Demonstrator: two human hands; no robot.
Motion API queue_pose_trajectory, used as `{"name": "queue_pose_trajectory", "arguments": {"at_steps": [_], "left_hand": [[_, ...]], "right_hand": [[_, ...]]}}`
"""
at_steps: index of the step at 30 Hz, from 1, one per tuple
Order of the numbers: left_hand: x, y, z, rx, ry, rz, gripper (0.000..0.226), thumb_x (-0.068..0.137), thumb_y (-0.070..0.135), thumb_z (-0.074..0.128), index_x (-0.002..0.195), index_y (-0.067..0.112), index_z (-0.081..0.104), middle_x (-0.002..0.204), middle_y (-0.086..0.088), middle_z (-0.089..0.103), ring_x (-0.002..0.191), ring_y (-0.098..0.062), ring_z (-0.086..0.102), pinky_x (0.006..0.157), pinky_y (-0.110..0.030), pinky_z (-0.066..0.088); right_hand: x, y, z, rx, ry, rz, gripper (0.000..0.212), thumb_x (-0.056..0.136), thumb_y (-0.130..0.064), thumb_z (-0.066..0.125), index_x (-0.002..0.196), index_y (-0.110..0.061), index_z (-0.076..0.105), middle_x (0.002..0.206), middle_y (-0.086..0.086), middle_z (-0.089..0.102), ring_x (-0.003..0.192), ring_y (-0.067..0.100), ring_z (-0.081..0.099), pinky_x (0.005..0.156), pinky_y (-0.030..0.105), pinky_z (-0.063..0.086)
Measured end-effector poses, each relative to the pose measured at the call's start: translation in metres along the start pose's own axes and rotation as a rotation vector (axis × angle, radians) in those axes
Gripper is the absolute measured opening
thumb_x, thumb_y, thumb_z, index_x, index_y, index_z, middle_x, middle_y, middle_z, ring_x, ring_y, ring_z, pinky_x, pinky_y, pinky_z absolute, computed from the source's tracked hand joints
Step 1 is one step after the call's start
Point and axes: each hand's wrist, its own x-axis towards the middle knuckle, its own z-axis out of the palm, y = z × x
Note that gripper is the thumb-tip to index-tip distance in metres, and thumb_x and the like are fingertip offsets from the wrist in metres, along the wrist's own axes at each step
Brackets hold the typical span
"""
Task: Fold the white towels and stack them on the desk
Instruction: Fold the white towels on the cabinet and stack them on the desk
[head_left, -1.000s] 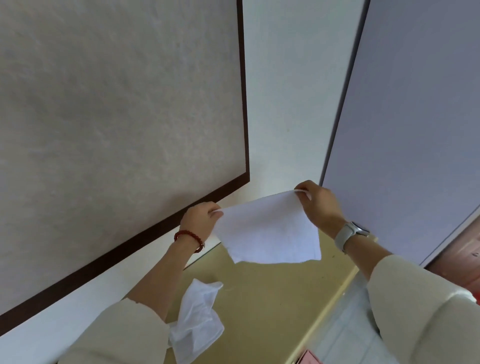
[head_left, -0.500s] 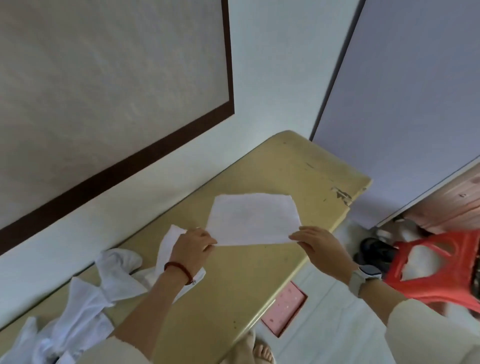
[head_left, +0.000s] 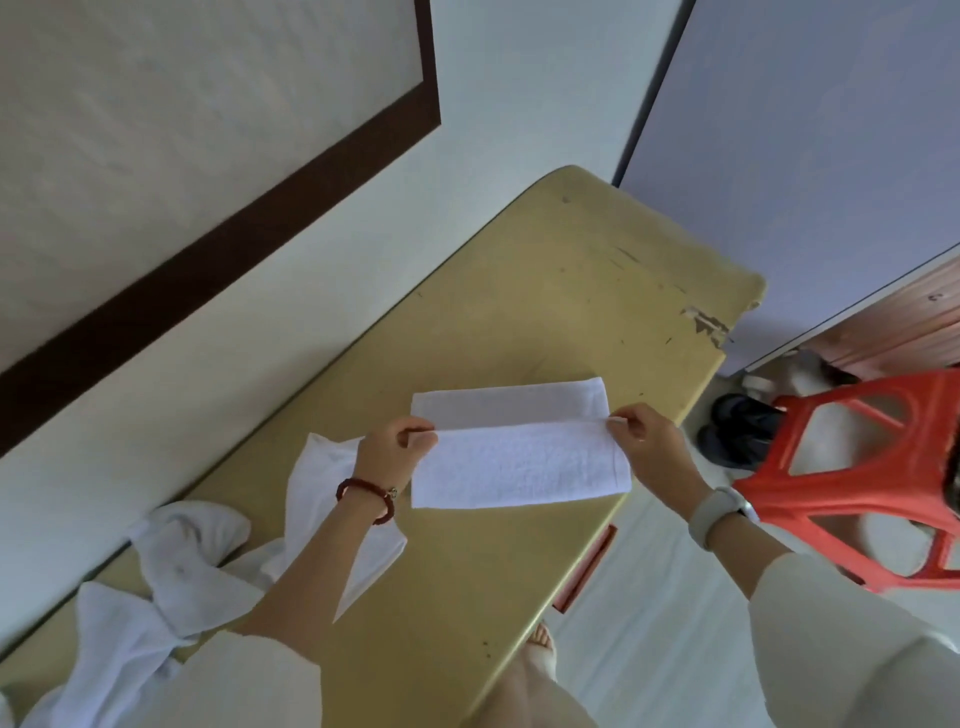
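Desk (head_left: 545, 291) fills most of my view, a worn yellow top against the wall, its near left end cut off by the frame and partly covered by my sleeves. Red stool (head_left: 857, 467) on the right runs off the edge, with dark shoes (head_left: 737, 426) half hidden behind it. Loose towels (head_left: 171, 561) lie crumpled at the desk's left end — I cannot tell how many, since my left arm crosses them. The towel (head_left: 519, 452) being folded lies flat near the desk's front edge, one layer doubled over the other. My left hand (head_left: 389, 457) pinches its left corner, my right hand (head_left: 649, 447) pinches the right — both fingers and thumbs closed on cloth. Beaded bracelet (head_left: 366, 496) and watch (head_left: 719, 514) show no readable writing.
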Motion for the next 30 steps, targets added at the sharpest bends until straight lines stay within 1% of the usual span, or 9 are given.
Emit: {"name": "queue_pose_trajectory", "arguments": {"at_steps": [2, 4, 5, 8, 11, 15, 20, 25, 30], "left_hand": [[0.015, 0.004, 0.001, -0.029, 0.057, 0.004, 0.015, 0.087, 0.006, 0.055, 0.096, 0.007, 0.067, 0.078, 0.000, 0.061, 0.076, -0.016, 0.054, 0.061, -0.013, 0.040], [0.029, 0.007, 0.003, 0.022, 0.111, 0.040, 0.018, 0.088, 0.005, 0.051, 0.096, 0.006, 0.068, 0.067, 0.001, 0.058, 0.062, -0.013, 0.049, 0.056, -0.016, 0.036], [0.035, 0.007, 0.004, 0.057, 0.132, 0.055, 0.019, 0.088, 0.005, 0.051, 0.096, 0.005, 0.068, 0.067, -0.001, 0.060, 0.061, -0.012, 0.048, 0.057, -0.018, 0.036], [0.047, 0.005, 0.007, 0.124, 0.175, 0.064, 0.020, 0.089, 0.007, 0.050, 0.098, 0.006, 0.068, 0.076, -0.004, 0.062, 0.071, -0.015, 0.052, 0.066, -0.022, 0.037], [0.056, -0.001, 0.012, 0.196, 0.168, 0.071, 0.021, 0.089, 0.008, 0.049, 0.095, 0.008, 0.069, 0.074, -0.004, 0.062, 0.068, -0.016, 0.051, 0.062, -0.024, 0.037], [0.061, -0.007, 0.015, 0.307, 0.141, 0.077, 0.021, 0.090, 0.011, 0.049, 0.092, 0.012, 0.070, 0.087, -0.009, 0.063, 0.073, -0.019, 0.053, 0.063, -0.025, 0.036], [0.061, -0.007, 0.013, 0.313, 0.152, 0.080, 0.019, 0.092, 0.013, 0.050, 0.096, 0.011, 0.068, 0.096, -0.006, 0.062, 0.081, -0.017, 0.053, 0.068, -0.025, 0.038], [0.067, -0.006, 0.010, 0.351, 0.101, 0.065, 0.020, 0.093, 0.019, 0.049, 0.099, 0.011, 0.066, 0.103, -0.006, 0.062, 0.088, -0.024, 0.058, 0.073, -0.032, 0.046], [0.070, -0.006, 0.011, 0.394, 0.112, 0.045, 0.018, 0.092, 0.019, 0.050, 0.094, 0.011, 0.066, 0.101, -0.006, 0.059, 0.082, -0.022, 0.056, 0.065, -0.028, 0.040]], "right_hand": [[0.014, -0.005, 0.004, 0.064, 0.007, 0.018, 0.016, 0.092, -0.014, 0.049, 0.100, -0.006, 0.061, 0.088, 0.004, 0.061, 0.084, 0.018, 0.053, 0.065, 0.025, 0.036], [0.029, -0.009, 0.009, 0.094, 0.022, 0.029, 0.018, 0.093, -0.014, 0.047, 0.103, -0.008, 0.060, 0.090, 0.004, 0.061, 0.086, 0.018, 0.053, 0.071, 0.026, 0.038], [0.036, -0.009, 0.012, 0.099, 0.037, 0.037, 0.018, 0.093, -0.013, 0.046, 0.103, -0.008, 0.060, 0.090, 0.003, 0.061, 0.087, 0.018, 0.053, 0.074, 0.027, 0.038], [0.054, -0.008, 0.020, 0.073, 0.059, 0.055, 0.018, 0.093, -0.014, 0.047, 0.103, -0.007, 0.061, 0.089, 0.003, 0.060, 0.087, 0.020, 0.053, 0.074, 0.029, 0.039], [0.065, -0.005, 0.027, 0.025, 0.062, 0.075, 0.018, 0.093, -0.015, 0.047, 0.101, -0.007, 0.061, 0.082, 0.004, 0.059, 0.080, 0.023, 0.053, 0.069, 0.030, 0.039], [0.070, -0.005, 0.032, -0.042, 0.097, 0.093, 0.019, 0.092, -0.015, 0.046, 0.100, -0.006, 0.061, 0.076, 0.003, 0.057, 0.073, 0.021, 0.051, 0.064, 0.028, 0.037], [0.069, -0.008, 0.037, -0.113, 0.135, 0.068, 0.020, 0.091, -0.008, 0.045, 0.098, -0.001, 0.062, 0.090, 0.011, 0.059, 0.078, 0.020, 0.049, 0.066, 0.025, 0.034], [0.069, -0.006, 0.041, -0.154, 0.173, 0.053, 0.019, 0.089, -0.004, 0.045, 0.095, 0.001, 0.062, 0.095, 0.016, 0.059, 0.076, 0.020, 0.048, 0.066, 0.025, 0.033], [0.072, -0.004, 0.043, -0.162, 0.206, 0.056, 0.019, 0.087, -0.002, 0.046, 0.099, -0.002, 0.060, 0.096, 0.015, 0.059, 0.076, 0.020, 0.048, 0.065, 0.024, 0.034]]}}
